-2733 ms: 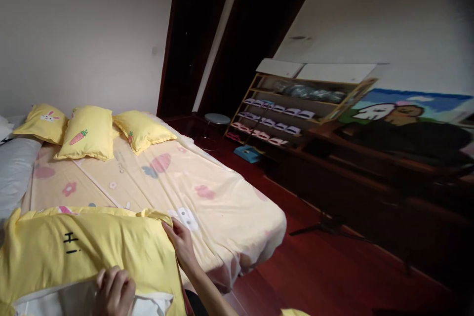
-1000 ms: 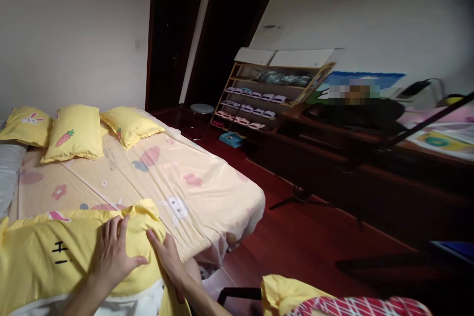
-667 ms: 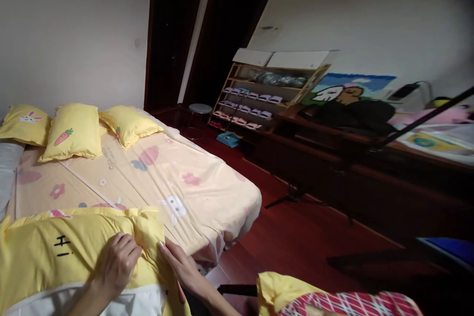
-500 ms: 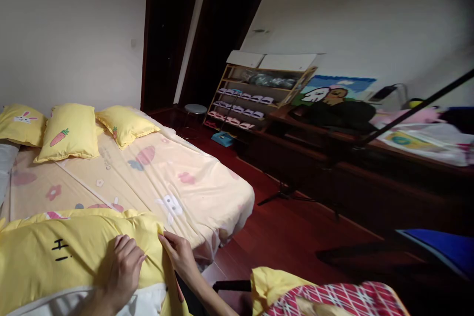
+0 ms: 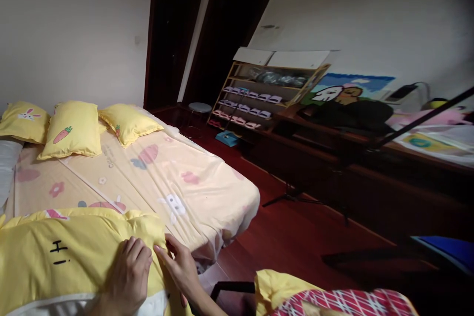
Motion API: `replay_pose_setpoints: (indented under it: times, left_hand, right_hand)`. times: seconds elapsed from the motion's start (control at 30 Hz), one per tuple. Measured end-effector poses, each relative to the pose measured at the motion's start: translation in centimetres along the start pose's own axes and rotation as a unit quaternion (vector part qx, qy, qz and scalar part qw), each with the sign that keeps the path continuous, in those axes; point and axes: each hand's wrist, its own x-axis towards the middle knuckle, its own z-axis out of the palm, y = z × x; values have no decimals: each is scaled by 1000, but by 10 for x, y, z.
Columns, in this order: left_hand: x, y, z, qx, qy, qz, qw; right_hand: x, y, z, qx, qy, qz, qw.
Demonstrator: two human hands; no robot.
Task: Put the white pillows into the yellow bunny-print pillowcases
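A yellow pillowcase (image 5: 62, 256) printed with "Hi" lies at the near end of the bed, a white pillow (image 5: 74, 306) showing at its open lower edge. My left hand (image 5: 128, 276) rests on the case near its right corner, fingers curled into the cloth. My right hand (image 5: 179, 269) pinches the case's right edge just beside it. Both hands nearly touch.
The bed (image 5: 177, 182) has a pale floral sheet and three yellow pillows (image 5: 74, 128) at its head. A shoe rack (image 5: 266, 94), stool (image 5: 199, 107) and dark doors stand beyond. A long dark cabinet (image 5: 370, 173) runs along the right. Yellow and red-checked fabric (image 5: 333, 301) lies at the bottom right.
My left hand went from the pillow's open end up to the case's right corner, lay flat, then curled beside my right hand. The view shifted slightly.
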Motion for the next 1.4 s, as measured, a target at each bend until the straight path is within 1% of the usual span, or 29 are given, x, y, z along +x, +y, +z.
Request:
replay_pose_setpoints:
  times: [0.03, 0.07, 0.1, 0.17, 0.23, 0.27, 0.33, 0.37, 0.43, 0.47, 0.5, 0.53, 0.57, 0.67, 0.73, 0.8, 0.87, 0.93, 1.0, 1.07, 1.13, 1.2, 1.23, 1.3, 1.33, 1.4]
  left_hand:
    - [-1, 1, 0, 18, -9, -2, 1000]
    - [-2, 1, 1, 41, -15, -9, 999]
    - [-4, 1, 1, 67, -18, -24, 997]
    - [-8, -2, 3, 107, -24, -60, 992]
    - [-12, -6, 6, 118, -35, -81, 989]
    - [-13, -9, 7, 115, -36, -81, 989]
    - [-14, -15, 9, 107, -18, -84, 990]
    - [-13, -18, 10, 105, 6, -93, 990]
    - [-12, -24, 13, 89, 71, -117, 987]
    - [-11, -26, 14, 74, 104, -125, 984]
    - [-10, -28, 16, 58, 131, -125, 982]
    - [-10, -29, 18, 42, 149, -115, 981]
    - [-10, -30, 19, 31, 157, -101, 982]
    - [-11, -30, 19, 32, 140, -59, 988]
    - [-10, -26, 17, 49, 105, -42, 992]
    - [-8, -22, 16, 70, 62, -38, 995]
    - [-7, -19, 17, 98, 34, -50, 993]
    - [-7, -19, 21, 127, 32, -71, 989]
    - [-10, -23, 26, 153, 39, -76, 984]
    - [-13, -27, 32, 174, 51, -86, 980]
    - [-15, -31, 38, 187, 65, -114, 974]
    - [-15, -34, 45, 180, 72, -146, 970]
    - [-16, -36, 48, 170, 71, -157, 970]
    - [-16, -41, 53, 149, 73, -163, 973]
    - [-17, -44, 55, 140, 77, -154, 975]
    - [-22, -49, 55, 127, 97, -106, 981]
  right_hand:
    - [6, -1, 8, 10, 20, 7, 1000]
    - [13, -2, 17, 32, 26, 13, 999]
    - [21, -1, 27, 63, 20, 24, 998]
    - [33, 5, 45, 116, -15, 59, 991]
    - [40, 13, 57, 113, -42, 83, 989]
    - [41, 16, 59, 93, -44, 79, 991]
    - [40, 17, 56, 55, -41, 44, 997]
    - [39, 15, 51, 55, -48, 23, 997]
    - [38, 5, 38, 111, -95, 6, 989]
    - [38, -1, 31, 149, -122, 10, 981]
    - [39, -7, 26, 178, -136, 17, 974]
    - [40, -12, 22, 192, -132, 24, 972]
    - [41, -17, 19, 189, -106, 27, 976]
    - [38, -24, 15, 137, 7, -3, 990]
    - [30, -26, 11, 103, 33, -30, 994]
    - [21, -26, 5, 58, 25, -61, 996]
    - [14, -23, -2, 4, 4, -103, 995]
    - [10, -16, -8, -44, -21, -151, 987]
    - [9, -6, -12, -77, -39, -191, 978]
    - [10, 7, -15, -107, -49, -217, 969]
    - [11, 18, -17, -148, -62, -229, 960]
    - [14, 28, -19, -186, -86, -217, 954]
    - [16, 32, -19, -187, -101, -195, 958]
    - [26, 39, -16, -130, -120, -118, 977]
    - [32, 42, -13, -89, -119, -76, 986]
    - [47, 48, -5, -21, -84, -6, 996]
